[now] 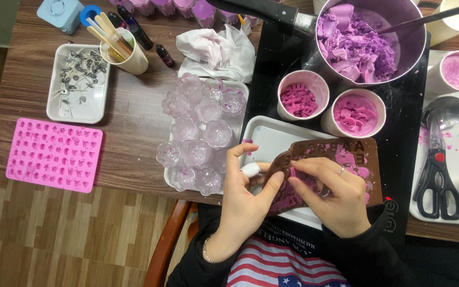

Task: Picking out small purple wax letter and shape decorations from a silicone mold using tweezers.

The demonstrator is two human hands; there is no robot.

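Holding a bendy brown mold [341,159] full of purple wax, both hands grip it over a white tray [272,135]. The left hand [248,194] pinches its left edge. The right hand [333,194] presses on its middle. Two paper cups [328,103] with pink bits stand just behind.
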